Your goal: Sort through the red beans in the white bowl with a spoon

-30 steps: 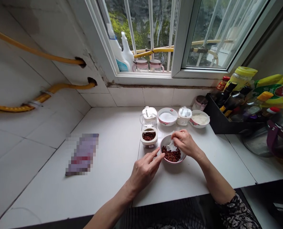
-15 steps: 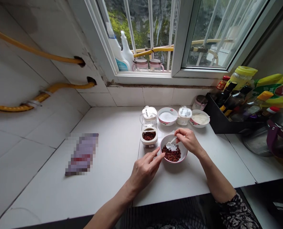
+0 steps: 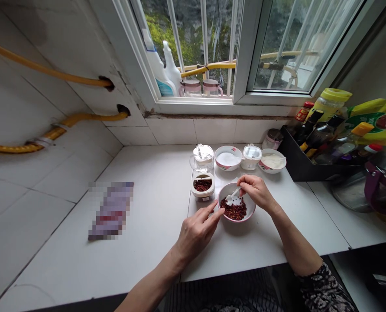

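Note:
My right hand pinches the handle of a small white spoon, whose head dips into a white bowl with a pink rim. Dark red peppercorns lie in the bowl's near part. At the bowl's left edge, my left hand grips the rim with its thumb and finger. Just left of the bowl stands a seasoning jar, its lid up, filled with similar peppercorns. The spoon's handle end is hidden in my right fingers.
Behind stand a clear-lidded jar, a bowl of white grains, a closed jar and a bowl of off-white powder. A black box of bottles stands right, near a pot. A blurred purple packet lies left.
Both hands, the spoon and the bowl stay almost exactly where they were. The whole view shifts very slightly.

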Demonstrator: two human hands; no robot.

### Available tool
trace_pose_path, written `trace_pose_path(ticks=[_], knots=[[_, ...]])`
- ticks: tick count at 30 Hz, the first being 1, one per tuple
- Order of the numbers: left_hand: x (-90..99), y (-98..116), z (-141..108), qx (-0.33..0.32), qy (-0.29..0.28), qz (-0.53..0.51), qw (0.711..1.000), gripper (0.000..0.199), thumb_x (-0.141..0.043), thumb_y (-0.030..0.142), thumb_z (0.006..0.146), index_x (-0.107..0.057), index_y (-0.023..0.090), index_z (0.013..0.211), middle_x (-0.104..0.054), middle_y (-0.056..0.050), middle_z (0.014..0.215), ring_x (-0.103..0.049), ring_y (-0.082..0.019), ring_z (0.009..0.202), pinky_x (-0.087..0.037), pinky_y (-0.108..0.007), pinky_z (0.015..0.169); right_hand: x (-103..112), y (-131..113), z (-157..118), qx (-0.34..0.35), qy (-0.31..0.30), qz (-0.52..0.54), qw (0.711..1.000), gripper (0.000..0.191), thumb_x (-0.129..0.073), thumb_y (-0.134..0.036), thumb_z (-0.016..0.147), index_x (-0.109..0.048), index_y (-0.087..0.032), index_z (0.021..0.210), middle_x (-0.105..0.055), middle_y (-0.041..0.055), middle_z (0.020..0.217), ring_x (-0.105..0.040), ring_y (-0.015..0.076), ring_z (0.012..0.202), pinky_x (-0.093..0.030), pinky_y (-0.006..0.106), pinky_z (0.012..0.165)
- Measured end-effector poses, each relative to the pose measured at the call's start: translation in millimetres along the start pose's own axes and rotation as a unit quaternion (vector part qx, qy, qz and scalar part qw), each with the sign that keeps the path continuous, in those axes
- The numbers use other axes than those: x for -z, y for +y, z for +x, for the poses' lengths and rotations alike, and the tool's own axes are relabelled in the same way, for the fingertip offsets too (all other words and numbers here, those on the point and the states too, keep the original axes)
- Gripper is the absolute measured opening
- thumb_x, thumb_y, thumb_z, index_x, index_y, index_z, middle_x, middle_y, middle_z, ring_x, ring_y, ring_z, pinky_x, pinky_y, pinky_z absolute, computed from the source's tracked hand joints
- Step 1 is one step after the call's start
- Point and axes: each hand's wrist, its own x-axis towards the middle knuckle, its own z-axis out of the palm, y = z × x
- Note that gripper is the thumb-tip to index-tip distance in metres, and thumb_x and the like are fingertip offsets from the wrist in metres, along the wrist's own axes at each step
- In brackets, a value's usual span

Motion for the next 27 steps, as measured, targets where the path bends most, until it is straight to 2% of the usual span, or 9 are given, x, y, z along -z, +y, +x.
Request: trace_pose_path(ticks=[4, 18, 23, 27], knots=[[-0.7, -0.5, -1.2, 0.003, -0.004, 0.0, 1.0, 0.028, -0.053, 0.011, 0.095, -0.065, 0.018, 0.119, -0.069, -0.014, 0.12, -0.071, -0.019, 0.09, -0.06, -0.028, 0.072, 2.1, 1.6, 1.8, -0.042, 0.01, 0.072, 0.996, 0.014, -0.051, -0.026, 0.076, -0.062, -0.018, 0.072, -0.063, -0.0009, 0.052, -0.058, 0.0146, 0.054, -0.047, 0.027, 0.06], [-1.7, -0.4, -0.7, 0.001, 0.002, 0.0, 1.0, 0.027, -0.052, 0.012, 0.096, -0.065, 0.017, 0.119, -0.069, -0.015, 0.119, -0.071, -0.019, 0.09, -0.059, -0.028, 0.071, 1.1, 4.0, 7.0, -0.062, 0.047, 0.183, 0.98, 0.015, -0.061, -0.032, 0.07, -0.066, -0.017, 0.071, -0.065, 0.0004, 0.051, -0.055, 0.0135, 0.051, -0.045, 0.028, 0.058], [-2.9, -0.8, -2.6, 0.001, 0.004, 0.001, 1.0, 0.026, -0.051, 0.012, 0.096, -0.065, 0.016, 0.118, -0.069, -0.015, 0.118, -0.07, -0.02, 0.088, -0.058, -0.028, 0.069, -6.0, -5.7, 9.4, -0.014, 0.091, 0.199, 0.976, 0.019, -0.063, -0.037, 0.078, -0.066, -0.018, 0.08, -0.069, 0.0016, 0.06, -0.061, 0.0156, 0.058, -0.049, 0.031, 0.064], [-2.4, -0.5, -1.1, 0.0, 0.006, 0.005, 1.0, 0.026, -0.051, 0.012, 0.097, -0.065, 0.016, 0.118, -0.069, -0.015, 0.119, -0.07, -0.019, 0.086, -0.058, -0.027, 0.068, -25.2, -20.4, 6.8, 0.081, 0.109, 0.113, 0.984, 0.017, -0.056, -0.034, 0.09, -0.065, -0.019, 0.091, -0.074, 0.0041, 0.073, -0.067, 0.0183, 0.071, -0.051, 0.034, 0.073]])
